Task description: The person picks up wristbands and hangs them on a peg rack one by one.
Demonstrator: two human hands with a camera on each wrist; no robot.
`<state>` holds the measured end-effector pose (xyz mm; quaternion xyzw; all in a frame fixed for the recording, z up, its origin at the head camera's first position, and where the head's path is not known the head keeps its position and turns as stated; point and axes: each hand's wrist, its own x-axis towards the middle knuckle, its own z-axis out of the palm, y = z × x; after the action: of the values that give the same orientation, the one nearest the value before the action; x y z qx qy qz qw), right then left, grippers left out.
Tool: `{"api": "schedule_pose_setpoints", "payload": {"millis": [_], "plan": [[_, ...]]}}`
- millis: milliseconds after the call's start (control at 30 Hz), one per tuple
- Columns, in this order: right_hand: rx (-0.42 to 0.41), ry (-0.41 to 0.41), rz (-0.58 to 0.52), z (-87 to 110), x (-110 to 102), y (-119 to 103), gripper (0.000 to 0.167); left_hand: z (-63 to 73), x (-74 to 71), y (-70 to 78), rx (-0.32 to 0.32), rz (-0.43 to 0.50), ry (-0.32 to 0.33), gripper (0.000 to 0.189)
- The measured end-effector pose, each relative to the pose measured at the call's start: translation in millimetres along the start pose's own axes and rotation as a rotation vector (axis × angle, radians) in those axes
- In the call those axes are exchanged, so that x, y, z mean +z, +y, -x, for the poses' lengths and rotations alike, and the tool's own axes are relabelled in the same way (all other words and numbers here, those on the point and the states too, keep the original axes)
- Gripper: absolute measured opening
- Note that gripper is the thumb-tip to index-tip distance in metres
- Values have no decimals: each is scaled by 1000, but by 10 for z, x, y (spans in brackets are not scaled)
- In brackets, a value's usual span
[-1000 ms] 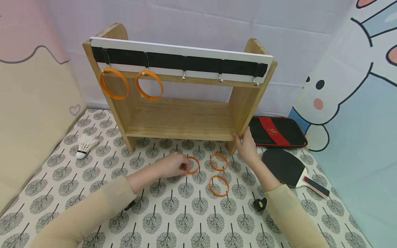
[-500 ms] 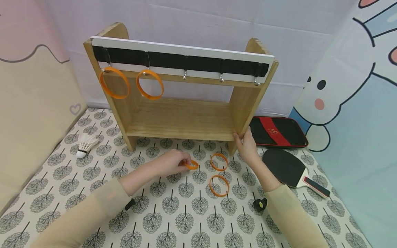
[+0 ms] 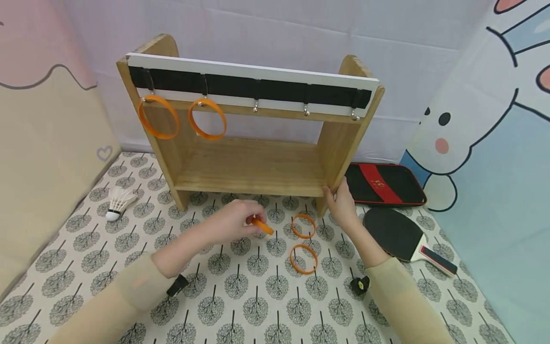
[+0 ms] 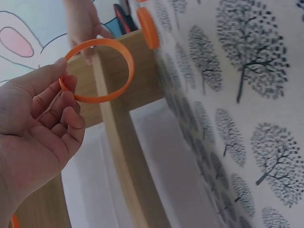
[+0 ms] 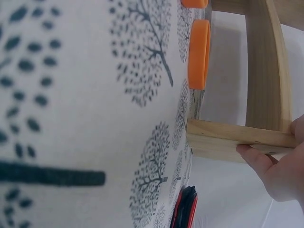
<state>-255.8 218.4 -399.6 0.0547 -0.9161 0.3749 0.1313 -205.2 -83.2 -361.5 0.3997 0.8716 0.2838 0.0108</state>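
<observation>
Between thumb and fingers my left hand (image 3: 237,220) pinches an orange ring (image 4: 130,71), raised above the cloth in front of the wooden rack (image 3: 253,167). In the left wrist view the ring stands out beyond the fingertips. My right hand (image 3: 342,203) grips the rack's right side panel near its foot; the right wrist view shows the thumb against the wood. Two more orange rings lie on the cloth, one ring (image 3: 303,226) close to the rack and another ring (image 3: 303,259) nearer me. An orange ring (image 3: 158,117) hangs from the leftmost hook, and a further ring (image 3: 207,119) from the second.
Bare metal hooks (image 3: 255,106) line the rack's black strip to the right. A shuttlecock (image 3: 118,203) lies at the left. On the right are a table tennis bat (image 3: 395,234) and a black and red case (image 3: 382,183). Fabric walls close off the back and sides.
My left hand has lifted the orange ring off the cloth and turned it edge-on to the head view. The right hand keeps its hold on the rack.
</observation>
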Motion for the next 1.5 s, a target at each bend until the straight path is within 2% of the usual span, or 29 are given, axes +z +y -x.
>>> {"api": "schedule_pose_setpoints", "payload": {"millis": [233,500,567,667,800,900,1000,1133,1300,1500], "plan": [[2,-4,2,7,-1,-4,44,14,-147,103,32,9,117,13],[-8,-4,1,10,-10,-18,44,-6,-291,163,104,96,358,15],[-13,-6,-5,12,-15,-20,46,-18,-337,196,97,138,425,14],[-16,-12,-11,14,-13,-9,48,-35,-401,260,53,217,524,13],[-15,-11,-8,13,-7,5,48,-53,-470,328,14,365,634,13],[-14,-7,-13,10,-7,1,47,-63,-520,363,2,475,709,15],[-7,-7,-23,11,-3,-4,47,-77,-573,392,9,542,784,19],[3,-8,-27,7,2,-11,47,-105,-651,440,49,609,852,22],[9,-10,-19,4,6,-8,48,-145,-731,518,75,715,898,21],[10,-14,-14,8,5,-5,48,-214,-792,542,111,781,972,20]]}}
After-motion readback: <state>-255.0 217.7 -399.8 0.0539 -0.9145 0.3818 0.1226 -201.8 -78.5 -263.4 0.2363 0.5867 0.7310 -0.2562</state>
